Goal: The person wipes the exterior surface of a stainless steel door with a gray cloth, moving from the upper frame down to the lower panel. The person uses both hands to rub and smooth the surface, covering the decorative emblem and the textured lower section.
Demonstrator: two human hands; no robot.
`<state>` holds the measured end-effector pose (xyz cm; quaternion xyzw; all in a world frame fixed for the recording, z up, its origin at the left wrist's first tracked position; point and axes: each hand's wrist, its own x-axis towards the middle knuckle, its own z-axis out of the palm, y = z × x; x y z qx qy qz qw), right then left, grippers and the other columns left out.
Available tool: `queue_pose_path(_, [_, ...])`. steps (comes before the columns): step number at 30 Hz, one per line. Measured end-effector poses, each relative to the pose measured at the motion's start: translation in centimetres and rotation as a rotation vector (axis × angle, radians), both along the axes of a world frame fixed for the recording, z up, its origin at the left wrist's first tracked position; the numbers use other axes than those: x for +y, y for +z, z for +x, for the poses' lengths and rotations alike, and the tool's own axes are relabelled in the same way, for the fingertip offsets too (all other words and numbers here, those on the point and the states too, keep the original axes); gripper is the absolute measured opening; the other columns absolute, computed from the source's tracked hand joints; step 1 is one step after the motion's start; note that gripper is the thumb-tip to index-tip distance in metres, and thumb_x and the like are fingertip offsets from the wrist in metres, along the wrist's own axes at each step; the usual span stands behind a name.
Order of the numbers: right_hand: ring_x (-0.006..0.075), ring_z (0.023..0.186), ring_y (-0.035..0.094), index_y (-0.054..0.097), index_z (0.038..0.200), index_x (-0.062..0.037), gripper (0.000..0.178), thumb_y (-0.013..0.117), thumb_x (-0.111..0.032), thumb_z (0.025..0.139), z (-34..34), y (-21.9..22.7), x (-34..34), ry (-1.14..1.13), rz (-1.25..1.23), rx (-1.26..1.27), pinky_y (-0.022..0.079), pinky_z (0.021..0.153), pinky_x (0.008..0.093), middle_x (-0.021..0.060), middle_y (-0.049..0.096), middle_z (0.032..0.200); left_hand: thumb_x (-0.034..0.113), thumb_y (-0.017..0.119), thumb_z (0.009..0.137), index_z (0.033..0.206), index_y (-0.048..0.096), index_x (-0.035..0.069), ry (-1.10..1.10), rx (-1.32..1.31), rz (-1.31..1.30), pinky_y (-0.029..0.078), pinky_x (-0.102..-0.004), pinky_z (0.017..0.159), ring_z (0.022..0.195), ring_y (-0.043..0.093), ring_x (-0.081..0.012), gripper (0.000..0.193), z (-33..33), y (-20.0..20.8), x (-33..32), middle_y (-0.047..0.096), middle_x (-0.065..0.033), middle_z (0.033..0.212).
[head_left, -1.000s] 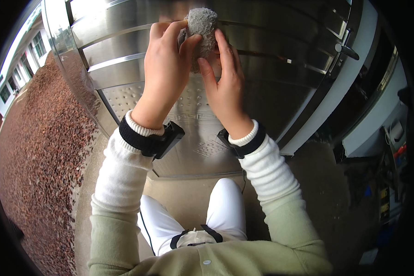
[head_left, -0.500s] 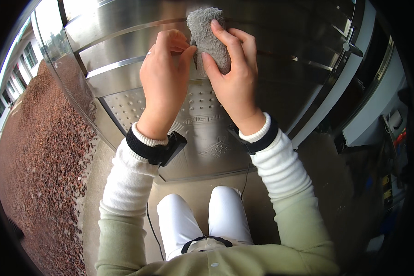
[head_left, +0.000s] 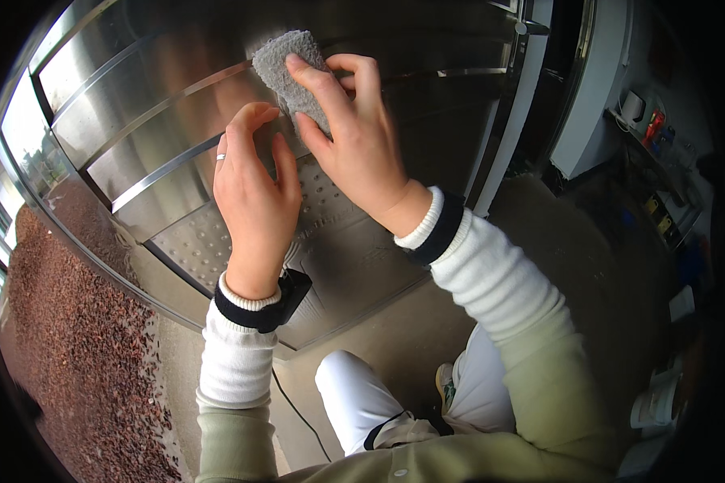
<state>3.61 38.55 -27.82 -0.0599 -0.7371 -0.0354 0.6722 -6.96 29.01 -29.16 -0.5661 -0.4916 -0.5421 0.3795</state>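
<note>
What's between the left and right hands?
Head view: at the top, the grey cloth, gripped by the right hand, fills part of the gap to the left hand. Lower down, only the dimpled metal door shows between them.

Before me stands the door (head_left: pixel 383 258), and in front of it, higher than its lower panel (head_left: pixel 197 241), my right hand (head_left: pixel 356 143) has the pad (head_left: pixel 286 84) between thumb and fingers, with my left hand (head_left: pixel 254 185) just below and left of that pad, nearer the door's left edge. Beyond that edge a heap (head_left: pixel 80 346) lies on the ground, while the handle (head_left: pixel 532 29) sits at the door's right edge and the shelf (head_left: pixel 675 181) lies well past it. Below the lower edge are my knees, with a cable (head_left: pixel 296 412) left of them.
</note>
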Motion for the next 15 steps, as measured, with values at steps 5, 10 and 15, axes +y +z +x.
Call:
queue_pose_path(5, [0.0310, 0.095, 0.062, 0.062, 0.143, -0.0223, 0.071, 0.081, 0.001, 0.079, -0.2, 0.0, -0.1, -0.066, 0.043, -0.015, 0.056, 0.080, 0.0404, 0.0143, 0.050, 0.129, -0.006, 0.065, 0.091, 0.124, 0.060, 0.002, 0.001, 0.016, -0.014, 0.054, -0.0411, 0.090, 0.103, 0.070, -0.0336, 0.035, -0.2, -0.1, -0.2, 0.073, -0.0134, 0.111])
queue_pose_path(10, [0.0346, 0.106, 0.061, 0.063, 0.144, -0.0239, 0.069, 0.081, -0.004, 0.081, -1.0, -0.2, 0.1, -0.100, 0.100, 0.015, 0.055, 0.087, 0.0418, 0.0160, 0.052, 0.132, -0.007, 0.064, 0.089, 0.123, 0.060, 0.002, 0.024, 0.011, -0.009, 0.054, -0.0409, 0.089, 0.102, 0.070, -0.0335, 0.036, -0.4, -0.2, -0.1, 0.072, -0.0135, 0.110])
queue_pose_path(15, [0.0378, 0.110, 0.062, 0.064, 0.141, -0.0232, 0.063, 0.079, -0.005, 0.083, -1.7, -0.6, 0.4, -0.109, 0.084, 0.067, 0.056, 0.088, 0.0436, 0.0170, 0.054, 0.131, -0.008, 0.065, 0.087, 0.120, 0.062, 0.001, 0.059, -0.007, 0.024, 0.054, -0.0410, 0.088, 0.101, 0.069, -0.0340, 0.034, -0.2, -0.8, 0.6, 0.072, -0.0137, 0.111])
